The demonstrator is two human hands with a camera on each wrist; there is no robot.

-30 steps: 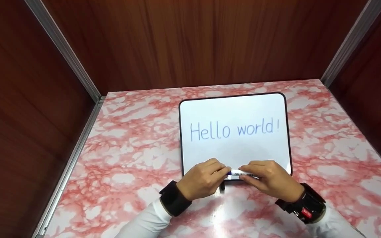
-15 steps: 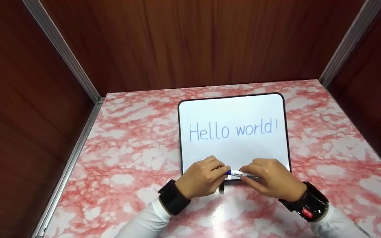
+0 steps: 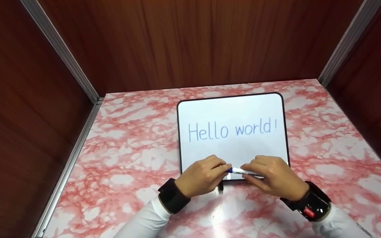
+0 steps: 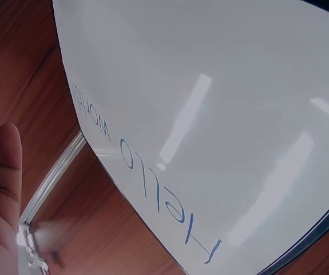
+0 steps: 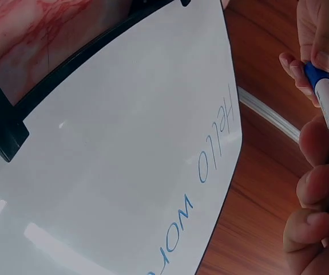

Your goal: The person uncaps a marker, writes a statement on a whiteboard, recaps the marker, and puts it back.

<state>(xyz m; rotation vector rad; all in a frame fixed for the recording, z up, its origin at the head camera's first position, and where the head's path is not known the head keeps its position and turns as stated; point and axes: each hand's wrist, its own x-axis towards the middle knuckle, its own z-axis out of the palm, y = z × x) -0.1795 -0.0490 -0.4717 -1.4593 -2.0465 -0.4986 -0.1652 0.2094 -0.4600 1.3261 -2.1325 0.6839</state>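
Observation:
A whiteboard marker (image 3: 238, 171) with a white barrel and a blue cap (image 5: 316, 74) lies between my two hands, over the whiteboard's near edge. My left hand (image 3: 203, 177) pinches the blue cap between thumb and fingers. The barrel is gripped by my right hand (image 3: 278, 177), whose curled fingers (image 5: 316, 186) show along it in the right wrist view. Behind the hands stands the black-framed whiteboard (image 3: 230, 109), with "Hello world!" written on it in blue. Only part of my left hand (image 4: 1, 189) shows at the edge of the left wrist view.
A black support piece (image 3: 221, 187) sticks out below the board's near edge. The table (image 3: 127, 155) has a red and white marbled top. Dark wood-grain panels (image 3: 177, 43) with metal corner posts (image 3: 346, 43) enclose it at the back and sides.
The marker has tilted slightly, its cap end now higher than the barrel end. My right hand has shifted a little to the right, and both hands keep their hold.

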